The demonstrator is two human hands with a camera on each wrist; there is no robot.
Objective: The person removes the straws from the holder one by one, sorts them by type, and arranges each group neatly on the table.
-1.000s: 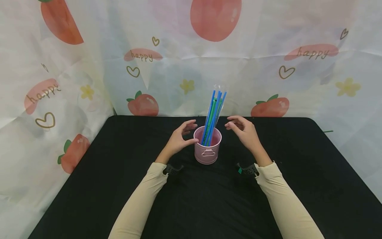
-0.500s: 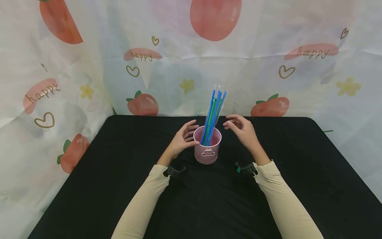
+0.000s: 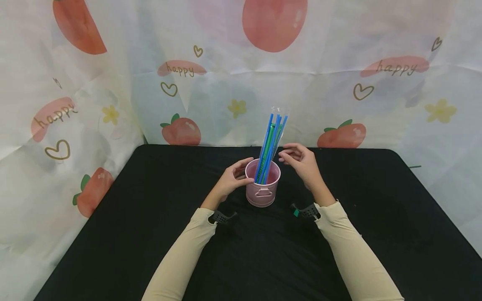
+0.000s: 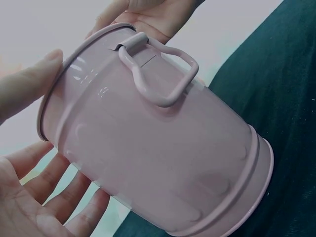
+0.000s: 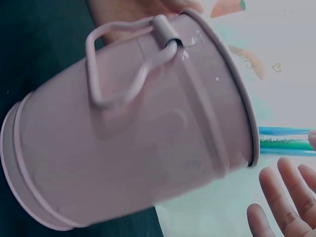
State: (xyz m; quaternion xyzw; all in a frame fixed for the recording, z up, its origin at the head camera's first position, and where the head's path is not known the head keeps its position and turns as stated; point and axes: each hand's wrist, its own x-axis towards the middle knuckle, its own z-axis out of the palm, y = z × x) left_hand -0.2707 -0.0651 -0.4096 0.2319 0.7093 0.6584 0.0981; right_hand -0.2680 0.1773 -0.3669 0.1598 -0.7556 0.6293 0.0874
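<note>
A small pink bucket [image 3: 260,196] with a wire-like handle stands upright on the black tabletop. From its mouth rises a bundle of long blue and green straw-like sticks [image 3: 269,144], partly in clear plastic. My left hand [image 3: 234,177] holds the bucket's left side, its thumb at the rim and its fingers curved round the wall; in the left wrist view their tips meet the bucket's edge. Just right of the sticks is my right hand [image 3: 303,163], fingers loosely bent with nothing between them. The right wrist view shows those fingers [image 5: 279,192] apart from the bucket, beside the sticks.
The black table [image 3: 241,259] carries the bucket near its back edge. Behind it hangs a pale cloth [image 3: 226,88] printed with fruit, hearts and flowers. A dark strap [image 3: 222,216] is on the left wrist, another strap [image 3: 308,211] on the right.
My left hand has moved right against the bucket and its fingers have drawn in. The right hand has moved left, closer to the sticks. The bucket stays in place; the view shifted slightly.
</note>
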